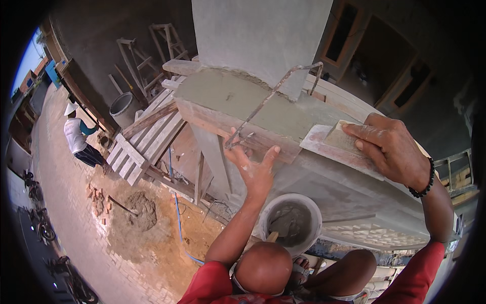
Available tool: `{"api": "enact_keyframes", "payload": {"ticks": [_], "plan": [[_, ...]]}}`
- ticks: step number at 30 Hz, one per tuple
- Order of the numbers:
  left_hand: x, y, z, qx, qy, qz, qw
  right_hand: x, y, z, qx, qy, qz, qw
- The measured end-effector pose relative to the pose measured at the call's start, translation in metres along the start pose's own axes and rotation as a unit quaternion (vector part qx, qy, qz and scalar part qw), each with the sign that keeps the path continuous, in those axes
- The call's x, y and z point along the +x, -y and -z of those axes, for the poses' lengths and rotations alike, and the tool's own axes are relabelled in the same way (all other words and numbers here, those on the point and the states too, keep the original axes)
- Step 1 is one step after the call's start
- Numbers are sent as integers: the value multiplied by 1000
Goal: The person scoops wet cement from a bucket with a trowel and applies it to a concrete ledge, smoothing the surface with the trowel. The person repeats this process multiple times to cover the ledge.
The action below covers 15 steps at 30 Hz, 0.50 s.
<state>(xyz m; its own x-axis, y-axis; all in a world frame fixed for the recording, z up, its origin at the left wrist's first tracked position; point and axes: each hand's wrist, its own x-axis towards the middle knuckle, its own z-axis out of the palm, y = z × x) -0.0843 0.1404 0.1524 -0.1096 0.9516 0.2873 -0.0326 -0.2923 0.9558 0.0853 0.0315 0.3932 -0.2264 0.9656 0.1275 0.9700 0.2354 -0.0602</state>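
My left hand [251, 169] rests against the front of a wooden board [202, 115], fingers and thumb spread, beside the hooked lower end of a bent metal rod [264, 103]. That rod spans the ledge from the board's face to the far side. Smooth wet mortar [223, 93] covers the ledge top, level with the board's upper edge. In my right hand [390, 147] is a flat plastering float [316, 138], gripped by its handle, its blade at the right end of the mortar. Below my hands stands a bucket [316, 209] of grey mortar with a wooden handle sticking out.
A grey column [258, 35] rises behind the ledge. Slatted wooden planks [152, 139] lie left, near a large tub [123, 107]. Down below are a mortar heap [143, 210] and a blue hose [178, 218]. A person in a pointed hat [77, 133] stands far left.
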Motion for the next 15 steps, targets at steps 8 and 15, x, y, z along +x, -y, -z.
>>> {"api": "enact_keyframes", "payload": {"ticks": [8, 15], "plan": [[1, 5, 3, 15, -10, 6, 1000, -83, 14, 4, 337, -15, -135, 932], [4, -7, -2, 17, 29, 30, 999, -116, 4, -103, 515, 132, -277, 801]]}}
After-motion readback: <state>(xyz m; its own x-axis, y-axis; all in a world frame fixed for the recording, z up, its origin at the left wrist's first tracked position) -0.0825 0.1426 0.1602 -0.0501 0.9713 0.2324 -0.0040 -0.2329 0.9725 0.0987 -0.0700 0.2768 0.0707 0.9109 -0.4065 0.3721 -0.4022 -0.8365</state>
